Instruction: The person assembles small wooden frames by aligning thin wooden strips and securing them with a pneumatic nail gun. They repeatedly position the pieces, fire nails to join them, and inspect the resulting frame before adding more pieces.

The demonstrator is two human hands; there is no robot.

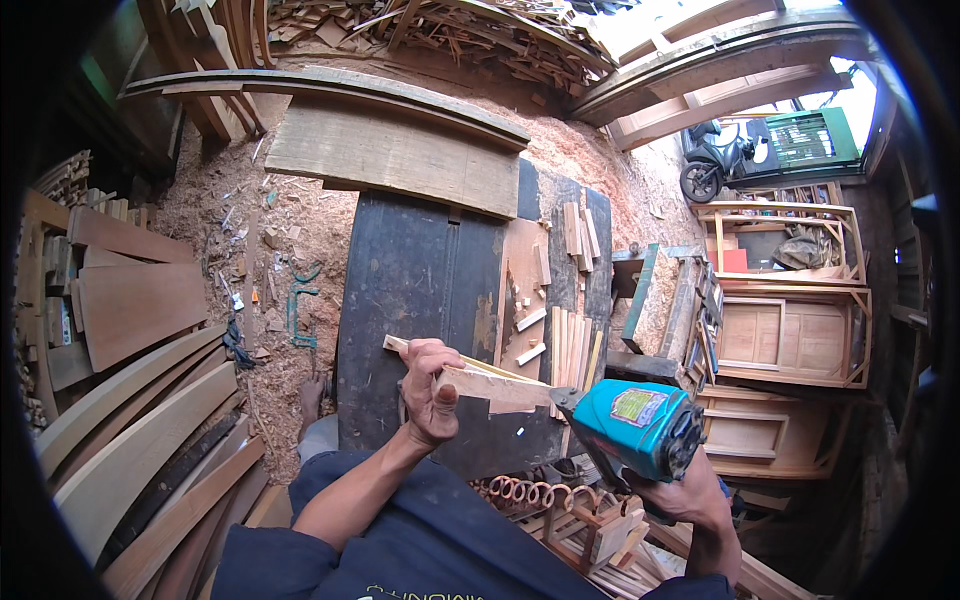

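Note:
My left hand [432, 385] grips a short notched piece of light wood [492, 385], held level over the dark workbench [410, 290]. A thin pale strip sticks out of the hand to the left. My right hand [690, 495] holds a teal power drill [640, 428] by its grip. The drill's nose points left and meets the right end of the wood piece. Several small wood blocks and thin slats [570, 345] lie on the bench just beyond the held piece.
Curved wooden planks [140, 430] are stacked at the left. Sawdust covers the floor, with a green clamp [300, 310] lying on it. Wooden frames and cabinets [790, 340] stand at the right, a motorbike [710, 160] behind them. Carved wooden parts [560, 510] lie by my lap.

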